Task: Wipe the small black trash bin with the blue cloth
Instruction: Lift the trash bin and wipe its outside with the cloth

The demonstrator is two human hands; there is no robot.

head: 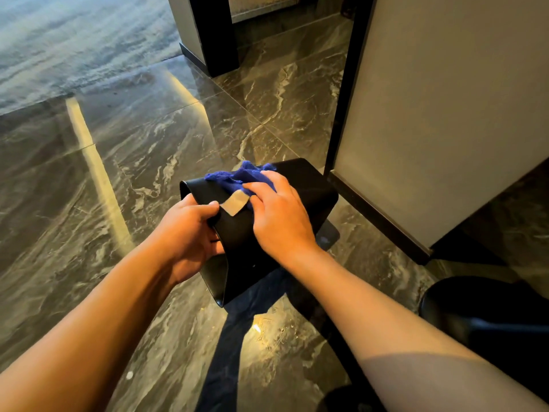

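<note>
Head view showed the small black trash bin (300, 191) tipped above the marble floor (148, 144), the left hand (190, 233) clamped on its near rim to steady it, the right hand (279, 212) pressing the blue cloth (234, 176) flat onto its upturned side.

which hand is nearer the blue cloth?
Right. The right hand presses on the blue cloth atop the black bin; the left hand holds the bin's rim, beside the cloth.
</note>
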